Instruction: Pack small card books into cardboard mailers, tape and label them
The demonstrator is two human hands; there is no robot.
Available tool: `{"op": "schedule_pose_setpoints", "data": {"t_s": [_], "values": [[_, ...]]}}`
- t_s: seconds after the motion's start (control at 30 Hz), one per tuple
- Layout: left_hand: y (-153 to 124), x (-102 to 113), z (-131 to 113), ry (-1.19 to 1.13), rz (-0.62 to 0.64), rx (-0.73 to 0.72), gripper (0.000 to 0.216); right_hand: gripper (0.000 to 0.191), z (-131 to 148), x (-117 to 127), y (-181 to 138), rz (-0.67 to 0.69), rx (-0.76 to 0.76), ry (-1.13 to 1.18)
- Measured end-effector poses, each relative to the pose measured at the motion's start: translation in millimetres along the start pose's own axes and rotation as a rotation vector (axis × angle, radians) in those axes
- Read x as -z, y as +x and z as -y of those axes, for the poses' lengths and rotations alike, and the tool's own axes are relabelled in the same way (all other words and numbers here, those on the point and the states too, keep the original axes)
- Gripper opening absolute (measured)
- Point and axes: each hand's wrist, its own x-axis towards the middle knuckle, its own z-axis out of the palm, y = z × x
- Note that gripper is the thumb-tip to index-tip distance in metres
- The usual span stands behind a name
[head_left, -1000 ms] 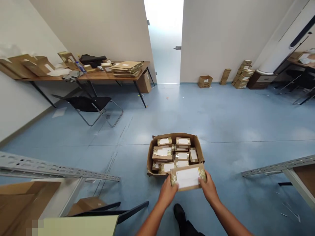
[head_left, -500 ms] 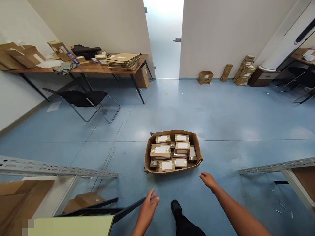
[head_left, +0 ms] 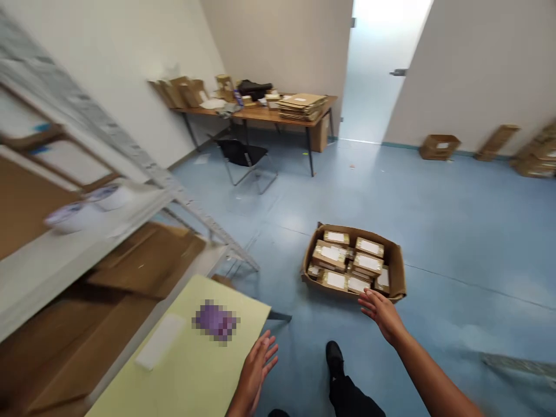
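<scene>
My left hand [head_left: 258, 366] hovers by the right edge of a pale yellow table [head_left: 186, 365], fingers apart and holding nothing. My right hand [head_left: 382, 313] is stretched out with its fingers spread, its fingertips overlapping the near rim of a large open cardboard box [head_left: 397, 269] in the picture; whether they touch cannot be told. Inside that box on the floor lie several small taped cartons [head_left: 368, 263] with white labels. On the yellow table are a long white object [head_left: 160, 341] and a pixelated purple item [head_left: 215, 320].
A metal shelf [head_left: 152, 168] with white bowls [head_left: 108, 197] and flattened cardboard rises at left. Behind stand a black chair [head_left: 241, 152] and a wooden desk [head_left: 256, 113] stacked with cardboard. More boxes [head_left: 438, 146] sit along the wall right of a glass door [head_left: 386, 69].
My view has swung left, bringing the shelf and yellow table further in. The carton-filled box now appears further right. My right hand has gone from curled to spread fingers.
</scene>
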Motion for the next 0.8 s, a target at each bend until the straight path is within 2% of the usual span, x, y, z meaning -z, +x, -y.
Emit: {"op": "schedule_pose_setpoints", "data": {"t_s": [0.07,0.17,0.33,0.43,0.5,0.6,0.7,0.8], "values": [[-23.0,32.6,6.8,-0.045,-0.023,-0.050,0.048,0.053,-10.5,-40.4,-23.9,0.120,-0.018,-0.054],[-61.8,105.5,31.2,-0.112,-0.146,-0.087,0.051,0.057,-41.6,-109.9,-71.9,0.326,-0.074,-0.176],[-133.5,241.0,107.9,-0.251,-0.443,-0.063,0.053,0.067,-116.0,-215.6,-165.2,0.628,-0.133,-0.388],[-173.0,296.3,154.4,-0.313,-0.586,-0.019,0.054,0.069,-154.8,-260.7,-212.4,0.768,-0.157,-0.503],[-193.6,318.9,179.5,-0.345,-0.636,0.016,0.056,0.070,-174.4,-283.7,-238.1,0.848,-0.186,-0.561],[-211.4,333.1,210.5,-0.402,-0.650,0.047,0.057,0.070,-196.8,-309.2,-267.9,0.926,-0.223,-0.630],[-213.4,327.6,234.2,-0.467,-0.667,-0.003,0.056,0.070,-215.5,-325.6,-285.9,0.964,-0.253,-0.690],[-206.0,313.2,243.8,-0.528,-0.704,-0.057,0.057,0.070,-234.0,-336.1,-289.4,1.000,-0.275,-0.749]]}}
